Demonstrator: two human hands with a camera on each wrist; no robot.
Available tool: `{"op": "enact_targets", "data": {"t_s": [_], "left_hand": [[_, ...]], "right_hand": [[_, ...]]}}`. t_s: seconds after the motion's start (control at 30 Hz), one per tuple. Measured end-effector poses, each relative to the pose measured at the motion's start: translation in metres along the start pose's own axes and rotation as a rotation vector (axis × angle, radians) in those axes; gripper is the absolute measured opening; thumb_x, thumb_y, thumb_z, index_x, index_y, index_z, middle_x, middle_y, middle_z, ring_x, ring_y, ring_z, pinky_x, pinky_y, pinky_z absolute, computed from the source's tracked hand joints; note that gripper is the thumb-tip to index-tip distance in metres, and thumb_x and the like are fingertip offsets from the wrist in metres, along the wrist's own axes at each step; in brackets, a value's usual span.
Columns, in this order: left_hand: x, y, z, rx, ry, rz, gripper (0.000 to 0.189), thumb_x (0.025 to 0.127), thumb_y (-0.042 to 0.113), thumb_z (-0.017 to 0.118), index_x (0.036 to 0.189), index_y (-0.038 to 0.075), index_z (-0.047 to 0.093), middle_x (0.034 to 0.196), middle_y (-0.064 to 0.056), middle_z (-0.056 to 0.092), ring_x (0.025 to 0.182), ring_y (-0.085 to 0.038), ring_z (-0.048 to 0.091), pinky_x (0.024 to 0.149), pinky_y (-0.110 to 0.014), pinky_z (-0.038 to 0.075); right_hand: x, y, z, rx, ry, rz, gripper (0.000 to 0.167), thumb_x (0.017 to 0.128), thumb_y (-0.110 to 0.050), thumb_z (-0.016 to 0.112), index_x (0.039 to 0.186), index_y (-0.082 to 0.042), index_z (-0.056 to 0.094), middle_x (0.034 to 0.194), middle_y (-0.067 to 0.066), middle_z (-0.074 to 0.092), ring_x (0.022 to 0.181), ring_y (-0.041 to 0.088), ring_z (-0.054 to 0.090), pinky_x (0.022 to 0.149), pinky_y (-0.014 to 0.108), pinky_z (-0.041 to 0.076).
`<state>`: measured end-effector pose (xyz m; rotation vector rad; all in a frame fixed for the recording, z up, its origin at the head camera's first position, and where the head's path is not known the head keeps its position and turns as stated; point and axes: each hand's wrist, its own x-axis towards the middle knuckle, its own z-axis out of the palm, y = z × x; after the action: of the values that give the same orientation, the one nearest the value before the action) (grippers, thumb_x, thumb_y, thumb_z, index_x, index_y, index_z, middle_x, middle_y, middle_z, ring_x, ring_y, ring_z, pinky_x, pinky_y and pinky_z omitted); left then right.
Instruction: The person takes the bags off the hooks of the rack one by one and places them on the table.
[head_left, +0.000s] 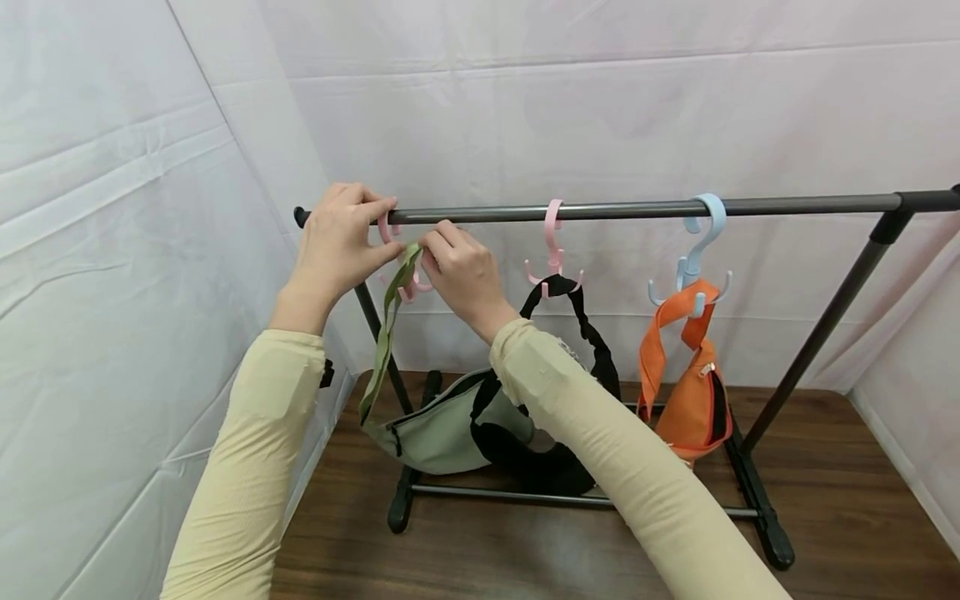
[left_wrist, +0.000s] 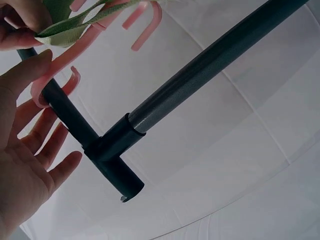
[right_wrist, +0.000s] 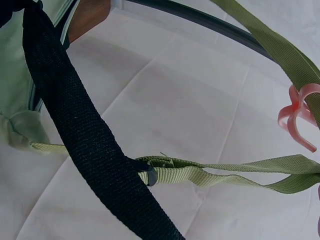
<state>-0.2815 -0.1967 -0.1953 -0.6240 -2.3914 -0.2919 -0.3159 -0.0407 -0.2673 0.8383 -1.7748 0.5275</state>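
Observation:
At the left end of the rail, my left hand (head_left: 337,242) is beside a pink hook (left_wrist: 67,59). Its fingers are spread behind the rail in the left wrist view, the thumb beside the hook's stem. Between thumb and fingers, my right hand (head_left: 465,271) pinches the top of a green strap (head_left: 385,350), just below the rail. From this strap hangs a pale green waist bag (head_left: 442,437), low and tilted. The right wrist view shows the strap running past the pink prongs (right_wrist: 298,112); the right hand is outside that view.
A dark rail (head_left: 622,211) on a floor stand also carries a second pink hook (head_left: 553,237) with a black strap bag (head_left: 600,350). Farther right, a light blue hook (head_left: 705,233) bears an orange bag (head_left: 686,408). White cloth walls surround the wooden floor (head_left: 525,546).

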Motion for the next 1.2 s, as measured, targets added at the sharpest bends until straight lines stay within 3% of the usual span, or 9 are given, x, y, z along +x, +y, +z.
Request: {"op": "enact_targets", "data": {"t_s": [0.37,0.87,1.2], "left_hand": [[-0.003,-0.004,-0.001,-0.039,-0.015,0.026,0.034,0.085,0.013,0.062,0.115,-0.002,0.06,0.096,-0.013,0.055,0.102,-0.031,0.046,0.077,-0.04,0.038],[-0.003,-0.011,0.0,-0.081,0.001,0.018,0.037,0.082,0.012,0.066,0.116,-0.001,0.061,0.093,-0.012,0.058,0.103,-0.03,0.046,0.076,-0.039,0.039],[-0.002,-0.012,0.0,-0.091,0.0,0.008,0.042,0.079,0.013,0.07,0.117,-0.002,0.06,0.098,-0.015,0.059,0.105,-0.032,0.044,0.083,-0.041,0.038]], "right_hand": [[0.006,-0.006,-0.002,-0.018,-0.002,-0.007,0.012,0.083,0.0,0.053,0.078,-0.004,0.063,0.079,0.005,0.057,0.063,0.013,0.055,0.059,0.021,0.046],[0.011,-0.017,-0.006,0.007,0.011,-0.098,0.012,0.085,-0.001,0.053,0.079,-0.003,0.064,0.077,0.005,0.056,0.064,0.014,0.053,0.059,0.02,0.046],[0.002,-0.022,-0.012,0.036,0.058,-0.139,0.011,0.082,0.0,0.055,0.079,-0.004,0.065,0.08,0.004,0.059,0.067,0.015,0.056,0.06,0.019,0.047]]}}
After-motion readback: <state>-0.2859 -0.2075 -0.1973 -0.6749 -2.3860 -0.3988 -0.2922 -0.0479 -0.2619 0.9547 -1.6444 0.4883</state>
